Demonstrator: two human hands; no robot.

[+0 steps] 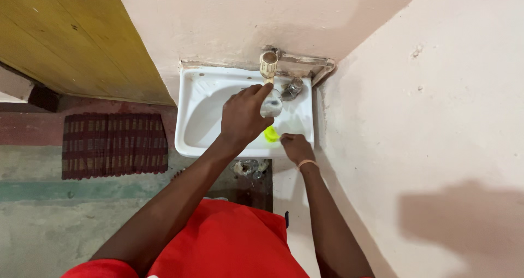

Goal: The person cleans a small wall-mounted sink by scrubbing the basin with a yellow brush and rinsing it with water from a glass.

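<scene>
My left hand (244,116) is over a white wall-mounted sink (191,130), holding a small clear glass-like vessel (271,104) right below a cream plastic tap (268,65). My right hand (296,147) rests at the sink's front right rim, fingers closed on a small bright yellow object (271,134); its kind is too small to tell. A thin band circles my right wrist. A metal fitting (293,87) sits on the sink's back right corner.
Pink walls close in behind and on the right. A yellow wooden door (71,38) stands at upper left. A dark striped mat (114,144) lies on the floor left of the sink. Drain parts (251,168) hang below the basin.
</scene>
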